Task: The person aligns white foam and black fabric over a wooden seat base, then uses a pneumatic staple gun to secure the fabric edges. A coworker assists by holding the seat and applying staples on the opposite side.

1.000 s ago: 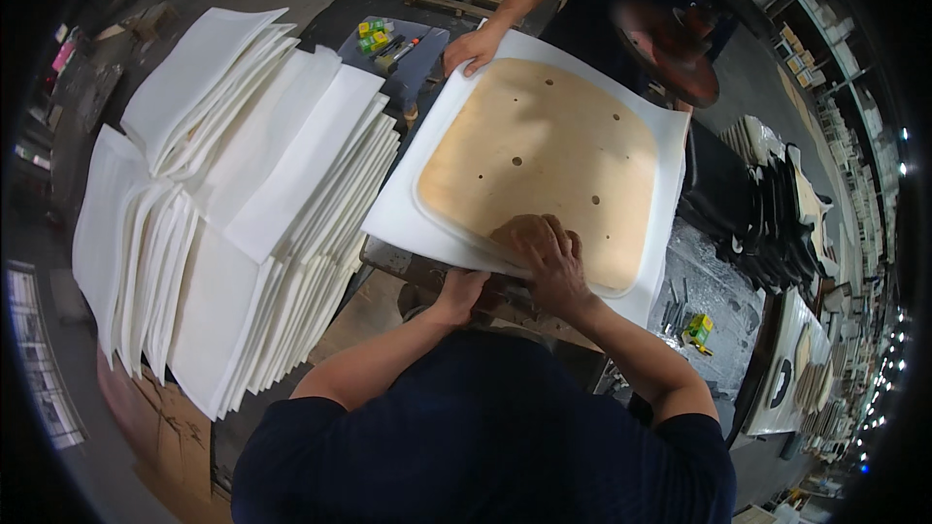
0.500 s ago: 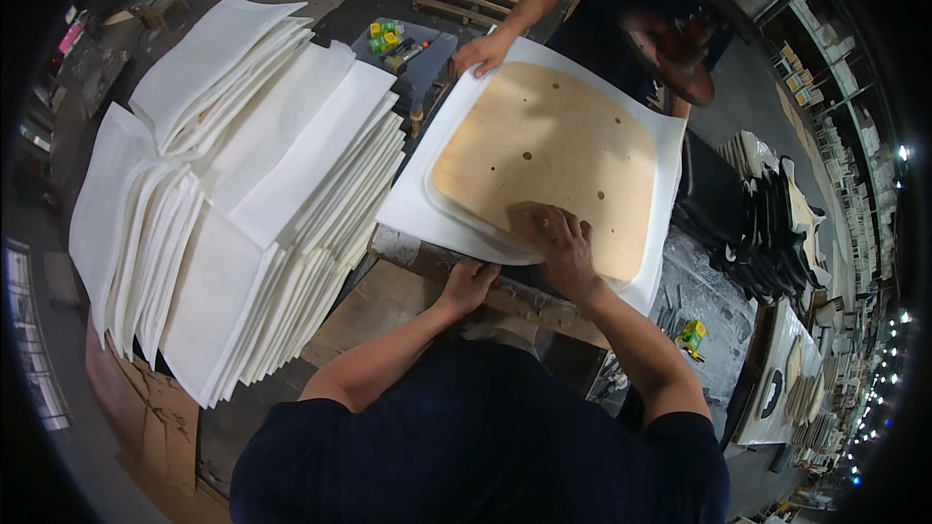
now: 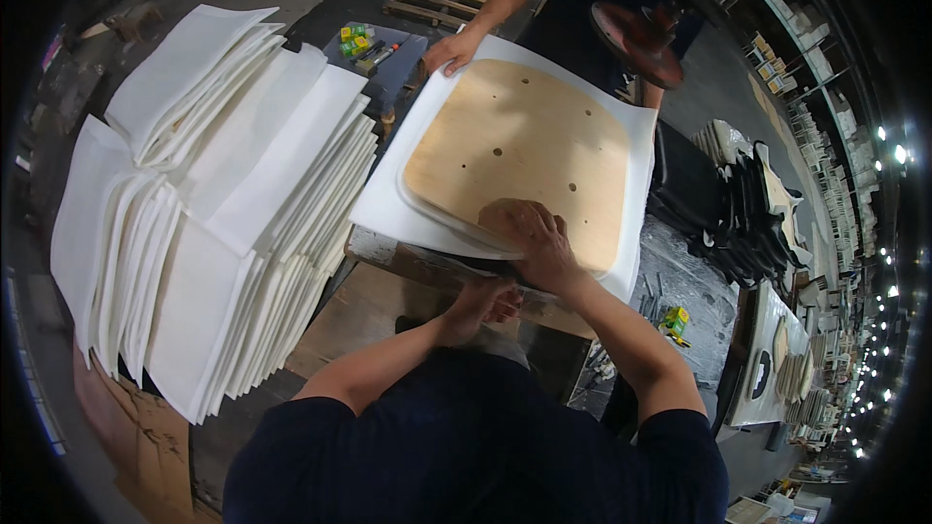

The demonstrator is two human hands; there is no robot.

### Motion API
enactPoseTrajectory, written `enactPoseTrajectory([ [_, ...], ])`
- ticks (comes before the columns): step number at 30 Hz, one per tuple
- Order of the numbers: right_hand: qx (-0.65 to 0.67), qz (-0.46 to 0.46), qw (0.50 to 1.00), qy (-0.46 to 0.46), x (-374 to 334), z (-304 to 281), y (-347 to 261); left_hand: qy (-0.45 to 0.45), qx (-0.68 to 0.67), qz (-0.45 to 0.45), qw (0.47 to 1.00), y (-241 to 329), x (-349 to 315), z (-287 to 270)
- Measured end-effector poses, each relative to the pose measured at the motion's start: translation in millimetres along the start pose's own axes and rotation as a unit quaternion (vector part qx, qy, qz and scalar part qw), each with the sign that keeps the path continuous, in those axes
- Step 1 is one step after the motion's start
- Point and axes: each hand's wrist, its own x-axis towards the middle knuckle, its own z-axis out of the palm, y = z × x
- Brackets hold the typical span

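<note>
A rounded plywood panel [image 3: 529,126] with several small holes lies on a white foam sheet [image 3: 383,202] in front of me. My right hand [image 3: 539,245] rests palm down over the panel's near edge, its fingers bent and slightly apart. Just below that edge, by the table's front, is my left hand [image 3: 476,309], with curled fingers; whatever they may hold is hidden. Across the table, a co-worker's hand [image 3: 451,50] presses on the far left corner of the foam sheet.
A tall stack of white foam sheets [image 3: 262,165] stands at my left. Behind it, a grey stand [image 3: 398,63] carries small boxes and tools. A round reddish machine disc [image 3: 636,47] hangs at the far right. Dark covered panels [image 3: 748,204] are piled at the right.
My left hand has shifted from the sheet's near edge a little toward me, fingers more curled. The right hand stays on the panel. The whole view has shifted slightly.
</note>
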Motion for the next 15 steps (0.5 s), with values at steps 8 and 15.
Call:
enactPoseTrajectory([
  [8,-0.038,0.021,0.999,-0.025,-53.6,-1.7,31.2,0.058,-0.041,0.031,0.997,-33.1,44.2,57.7],
  [15,-0.090,-0.079,0.989,0.085,-46.5,9.9,54.9,0.185,0.130,0.215,0.950,-58.8,58.2,63.9],
])
